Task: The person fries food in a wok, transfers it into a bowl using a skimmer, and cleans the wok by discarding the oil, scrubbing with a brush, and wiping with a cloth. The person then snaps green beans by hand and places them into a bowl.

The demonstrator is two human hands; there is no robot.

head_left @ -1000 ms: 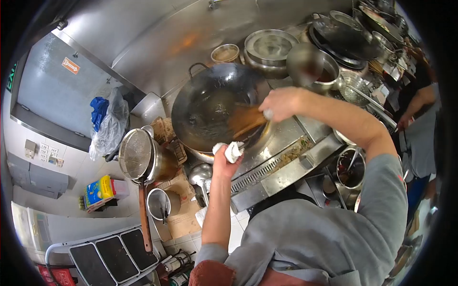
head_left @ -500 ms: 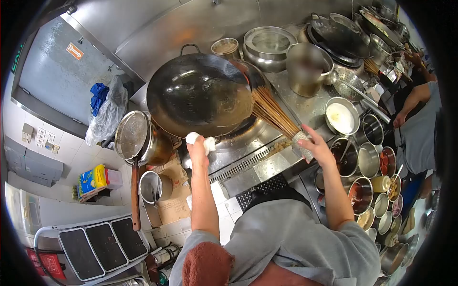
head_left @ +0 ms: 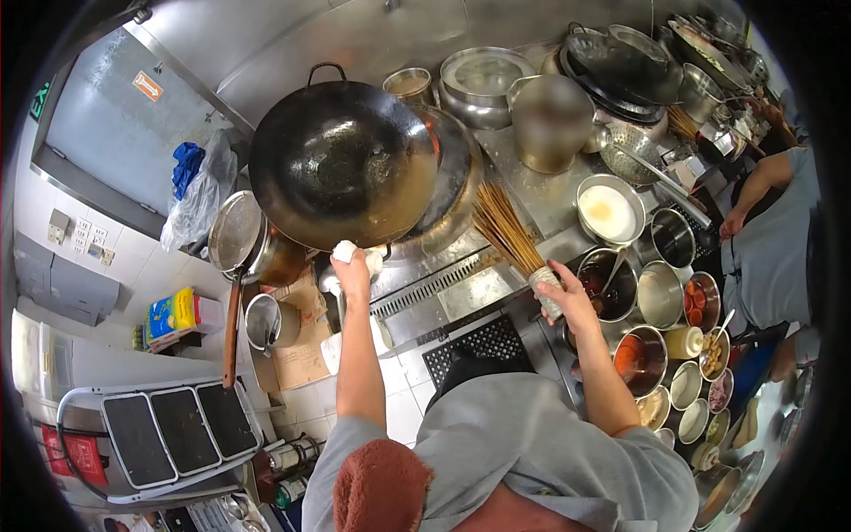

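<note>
A large dark wok (head_left: 341,164) is tilted up off the stove ring (head_left: 456,177), its inside wet and shiny. My left hand (head_left: 353,273) is closed round a white cloth (head_left: 346,252) at the wok's near rim. To the right, my right hand (head_left: 570,297) grips the wrapped end of a bamboo brush (head_left: 509,229). The brush's bristles point up and left, over the stove's steel top and apart from the wok.
A strainer (head_left: 237,232) lies on a pot at the left. Behind stand steel pots (head_left: 486,89). At the right are a bowl of white liquid (head_left: 610,211), a perforated ladle (head_left: 631,152) and several ingredient bowls. Another person's arm (head_left: 753,191) shows at the far right.
The wok has risen from the ring, tilted and moved left with my left hand. The brush has come out of the wok and moved right and down. The view has shifted.
</note>
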